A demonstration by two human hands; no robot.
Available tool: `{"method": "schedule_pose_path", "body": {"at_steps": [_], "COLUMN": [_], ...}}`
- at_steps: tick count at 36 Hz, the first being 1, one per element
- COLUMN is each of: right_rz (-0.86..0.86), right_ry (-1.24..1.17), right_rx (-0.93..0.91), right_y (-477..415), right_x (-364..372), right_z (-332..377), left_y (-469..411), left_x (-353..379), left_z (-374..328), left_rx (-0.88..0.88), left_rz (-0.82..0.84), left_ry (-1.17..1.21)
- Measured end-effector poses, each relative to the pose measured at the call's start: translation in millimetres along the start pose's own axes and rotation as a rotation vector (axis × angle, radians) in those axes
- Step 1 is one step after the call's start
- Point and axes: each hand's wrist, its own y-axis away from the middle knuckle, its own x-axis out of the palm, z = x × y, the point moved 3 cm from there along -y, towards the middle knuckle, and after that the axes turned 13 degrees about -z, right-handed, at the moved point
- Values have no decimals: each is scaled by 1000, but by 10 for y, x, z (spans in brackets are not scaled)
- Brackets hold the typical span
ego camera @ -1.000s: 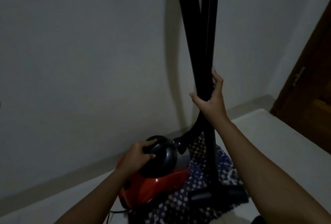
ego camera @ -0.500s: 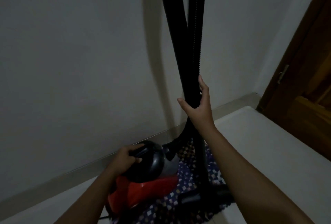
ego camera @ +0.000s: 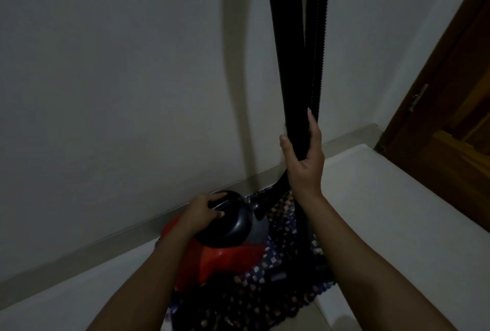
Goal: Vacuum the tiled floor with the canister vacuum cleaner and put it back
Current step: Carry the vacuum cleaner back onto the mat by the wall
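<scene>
Down at the foot of the wall (ego camera: 106, 65), the canister vacuum cleaner (ego camera: 225, 259) is sitting on a patterned patchwork mat (ego camera: 252, 301), its red body showing under a dark grey domed top. The left hand (ego camera: 204, 211) is curling over the black handle (ego camera: 220, 202) on that top, fingers wrapped round it and the thumb tucked against the near side. The right hand (ego camera: 305, 163) is reaching higher and farther, clasping the black wand (ego camera: 286, 39) and the ribbed hose (ego camera: 316, 39) together where they are meeting, with the thumb on the left side and the fingers lying up along the right. Above the hand both tubes are rising steeply and running out of the top edge of the view, the smooth wand on the left and the hose just beside it on the right. Below the hand the hose is bending left into the front of the canister, while the wand is dropping towards the right part of the mat; its lower end is too dark to make out.

A pale skirting strip (ego camera: 106, 240) is running along the base of the wall just beyond the canister, leaving it close against the wall. Light tiled floor (ego camera: 397, 211) is spreading to the right, ending at a brown wooden door (ego camera: 464, 92) with a small metal latch (ego camera: 419, 97). A long shadow (ego camera: 238, 65) of the tubes is falling on the wall to their left.
</scene>
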Motion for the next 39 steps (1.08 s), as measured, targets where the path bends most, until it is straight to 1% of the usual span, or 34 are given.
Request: {"method": "schedule_pose_path", "body": {"at_steps": [6, 10, 13, 18, 23, 28, 31, 39], "right_rz": [40, 18, -3, -4, 87, 101, 92, 104], "right_ry": [-23, -34, 0, 40, -23, -45, -32, -24], "right_rx": [-64, -139, -194, -213, -209, -192, -192, -101], "right_y": [-25, -73, -76, 61, 13, 25, 36, 57], "right_x": [18, 44, 99, 176, 236, 199, 185, 142], "right_z": [16, 88, 97, 27, 15, 2, 7, 0], "left_y": [7, 18, 35, 46, 80, 39, 40, 84], "left_x": [0, -45, -114, -181, -137, -82, -62, -35], "left_z": [67, 205, 270, 323, 319, 465, 484, 461], "left_rx": [-1, -60, -88, -87, -9, 11, 14, 19], "left_rz": [-71, -192, -244, -239, -187, -160, -178, -250], "left_ry": [11, 50, 16, -21, -105, -187, -217, -252]}}
